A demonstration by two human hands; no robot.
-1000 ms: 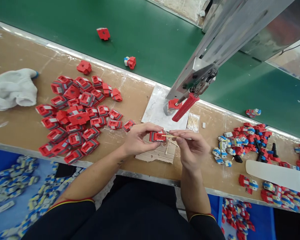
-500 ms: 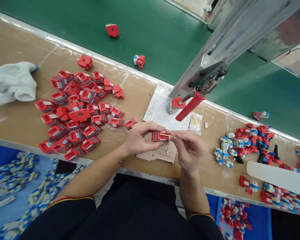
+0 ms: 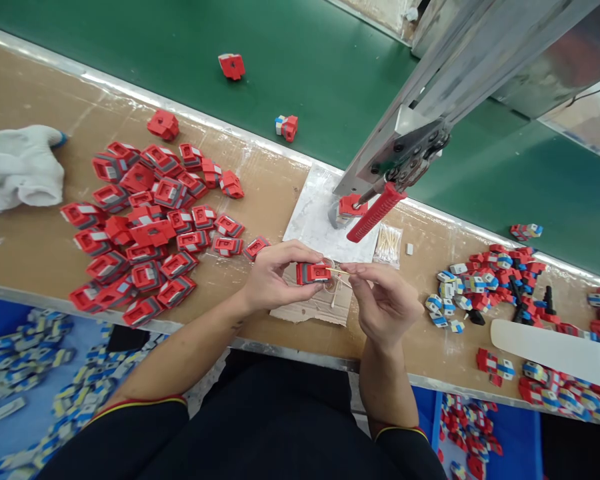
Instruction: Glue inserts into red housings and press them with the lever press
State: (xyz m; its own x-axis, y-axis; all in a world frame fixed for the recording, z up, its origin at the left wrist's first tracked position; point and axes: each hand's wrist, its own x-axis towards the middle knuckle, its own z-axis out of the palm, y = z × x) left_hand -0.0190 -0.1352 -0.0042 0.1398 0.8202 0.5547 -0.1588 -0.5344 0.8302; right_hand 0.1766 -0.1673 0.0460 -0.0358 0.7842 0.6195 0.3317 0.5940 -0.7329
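Between its thumb and fingers, my left hand (image 3: pixel 279 279) grips a red and grey plastic part (image 3: pixel 314 273), its recessed side facing up. A thin cotton swab (image 3: pixel 339 271) is pinched in my right hand (image 3: pixel 383 293), its far end at the right edge of that part. Below both hands lies a torn piece of cardboard (image 3: pixel 305 311) with another cotton swab (image 3: pixel 335 300) on it. A toggle clamp with a red handle (image 3: pixel 377 213) stands just beyond, over a red part (image 3: pixel 353 205) on a pale plate (image 3: pixel 307 213).
Many similar red parts (image 3: pixel 153 233) are heaped at left, near a white glove (image 3: pixel 23 167). A bag of cotton swabs (image 3: pixel 389 245) lies right of the plate. Red, white and blue pieces (image 3: pixel 500 280) pile up at right. A green conveyor belt (image 3: pixel 180 40) runs behind.
My right hand and its swab have drawn slightly to the right, away from the part's middle. The part in my left hand shows more of its top. Two pieces on the belt have shifted right.
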